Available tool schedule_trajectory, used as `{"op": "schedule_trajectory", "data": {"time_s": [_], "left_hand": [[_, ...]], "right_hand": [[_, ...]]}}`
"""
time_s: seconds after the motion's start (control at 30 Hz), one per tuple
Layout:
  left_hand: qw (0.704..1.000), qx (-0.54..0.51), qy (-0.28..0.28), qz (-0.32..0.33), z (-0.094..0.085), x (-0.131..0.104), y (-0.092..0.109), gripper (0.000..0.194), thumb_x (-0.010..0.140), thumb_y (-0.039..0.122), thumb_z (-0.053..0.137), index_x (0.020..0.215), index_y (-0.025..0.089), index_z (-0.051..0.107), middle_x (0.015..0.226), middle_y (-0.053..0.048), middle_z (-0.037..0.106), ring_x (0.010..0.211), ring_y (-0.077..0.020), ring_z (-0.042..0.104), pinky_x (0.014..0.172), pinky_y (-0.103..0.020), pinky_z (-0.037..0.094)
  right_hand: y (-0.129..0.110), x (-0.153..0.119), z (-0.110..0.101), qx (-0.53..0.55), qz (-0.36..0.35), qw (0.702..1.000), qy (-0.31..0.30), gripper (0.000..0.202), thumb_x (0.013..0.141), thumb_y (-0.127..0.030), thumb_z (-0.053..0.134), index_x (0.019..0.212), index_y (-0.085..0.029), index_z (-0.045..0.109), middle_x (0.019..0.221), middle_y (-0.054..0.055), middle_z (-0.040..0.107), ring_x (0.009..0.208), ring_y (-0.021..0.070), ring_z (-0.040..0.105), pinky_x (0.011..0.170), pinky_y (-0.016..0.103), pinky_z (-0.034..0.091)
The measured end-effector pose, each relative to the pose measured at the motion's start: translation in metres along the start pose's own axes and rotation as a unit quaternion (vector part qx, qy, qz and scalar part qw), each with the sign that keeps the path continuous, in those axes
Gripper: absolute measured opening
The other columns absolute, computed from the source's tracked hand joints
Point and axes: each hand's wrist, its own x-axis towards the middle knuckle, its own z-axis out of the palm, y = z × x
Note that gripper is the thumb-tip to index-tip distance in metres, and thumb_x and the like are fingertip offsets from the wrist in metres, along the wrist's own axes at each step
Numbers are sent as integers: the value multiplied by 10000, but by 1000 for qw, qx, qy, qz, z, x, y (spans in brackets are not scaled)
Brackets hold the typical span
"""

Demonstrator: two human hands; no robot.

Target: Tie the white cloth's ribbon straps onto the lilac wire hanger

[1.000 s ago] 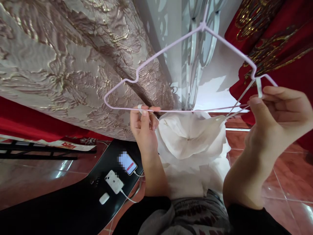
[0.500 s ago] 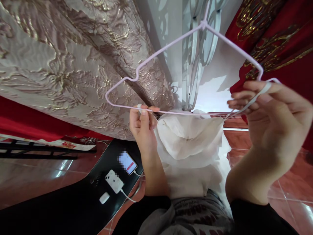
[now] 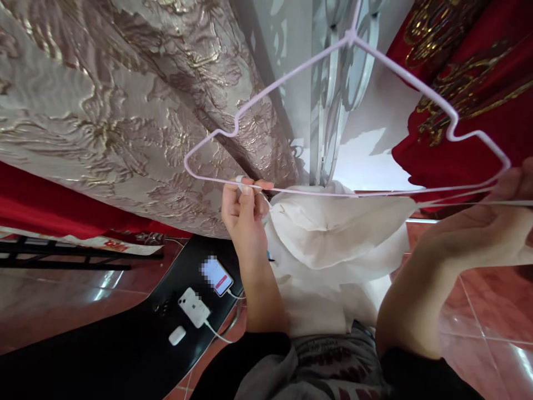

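Thin lilac wire hanger (image 3: 291,78), left hand (image 3: 244,214) pinching bar, crumpled white garment (image 3: 333,239)

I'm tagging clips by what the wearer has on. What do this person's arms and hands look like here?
Both forearms are bare, with black sleeves pushed up near the elbows. The left hand has a pale band, perhaps tape or a ring, around a fingertip. The right hand shows no rings, gloves or watch. Between the arms, a grey garment with printed lettering covers the torso.

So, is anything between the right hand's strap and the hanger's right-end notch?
Nothing visible. The right hand holds the strap taut just below the hanger; the notch above it is bare.
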Motion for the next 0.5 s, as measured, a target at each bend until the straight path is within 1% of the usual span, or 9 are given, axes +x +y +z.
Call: {"op": "schedule_trajectory", "data": {"time_s": [0.07, 0.13, 0.2, 0.23, 0.27, 0.3, 0.37, 0.43, 0.5], "left_hand": [[1000, -11, -3, -5, 1, -1, -1, 312, 863, 398, 912, 913, 192, 683, 821, -39, 777, 446, -44, 298, 436, -207, 223], [1000, -18, -6, -5, 1, -1, -3, 298, 857, 385, 918, 911, 193, 696, 825, -41, 779, 441, -42, 297, 432, -207, 216], [1000, -18, -4, -5, 1, -1, -5, 274, 870, 374, 907, 912, 196, 703, 832, -41, 779, 443, -43, 294, 433, -206, 221], [1000, -18, -5, -7, 1, -2, -6, 263, 877, 368, 901, 914, 197, 704, 834, -41, 778, 445, -43, 295, 434, -205, 224], [1000, -19, -6, -10, 2, -2, -6, 256, 881, 362, 897, 915, 196, 705, 837, -41, 777, 447, -43, 298, 436, -204, 226], [1000, -21, -7, -13, 2, -2, -7, 254, 881, 357, 897, 914, 195, 704, 841, -42, 776, 448, -42, 302, 438, -203, 227], [999, -24, -10, -21, 2, -3, -7, 258, 876, 352, 900, 912, 189, 703, 841, -42, 775, 448, -41, 307, 440, -203, 225], [999, -22, -12, -26, 3, -4, -6, 265, 874, 354, 901, 910, 185, 700, 841, -46, 777, 449, -44, 307, 445, -208, 229], [1000, -13, -14, -25, 4, -6, -4, 267, 880, 359, 893, 908, 186, 693, 853, -55, 781, 453, -49, 307, 449, -213, 236]], "right_hand": [[8, 4, 7, -1, -35, 999, 40, 305, 958, -546, 668, 1188, -378, 777, 1425, -10, 682, 1377, 395, 657, 841, 578, 686], [12, 8, 22, 22, -114, 987, 115, 214, 950, -495, 692, 1067, -368, 819, 1231, -6, 769, 1184, 327, 759, 819, 545, 680], [9, 7, 40, 55, -194, 961, 191, 79, 885, -354, 776, 922, -361, 846, 953, -19, 805, 896, 231, 798, 727, 455, 664], [3, 4, 49, 64, -219, 951, 209, 103, 837, -268, 810, 871, -356, 849, 843, -30, 796, 764, 187, 777, 673, 406, 645], [-5, 0, 56, 56, -212, 956, 193, 172, 806, -183, 812, 847, -346, 850, 790, -35, 788, 698, 168, 759, 645, 379, 630], [-14, -5, 62, 31, -187, 972, 139, 231, 800, -118, 794, 871, -329, 854, 808, -30, 797, 714, 170, 765, 678, 381, 640], [-34, -14, 69, -8, -144, 989, -22, 348, 838, -60, 734, 1022, -332, 851, 940, -24, 821, 864, 185, 796, 821, 413, 672], [-50, -18, 74, -18, -108, 982, -156, 422, 892, -45, 661, 1130, -350, 830, 1032, -30, 820, 990, 179, 792, 933, 413, 667], [-56, -16, 78, -36, -64, 972, -223, 428, 917, -44, 619, 1129, -350, 829, 1048, -36, 815, 1012, 161, 780, 945, 376, 663]]}}
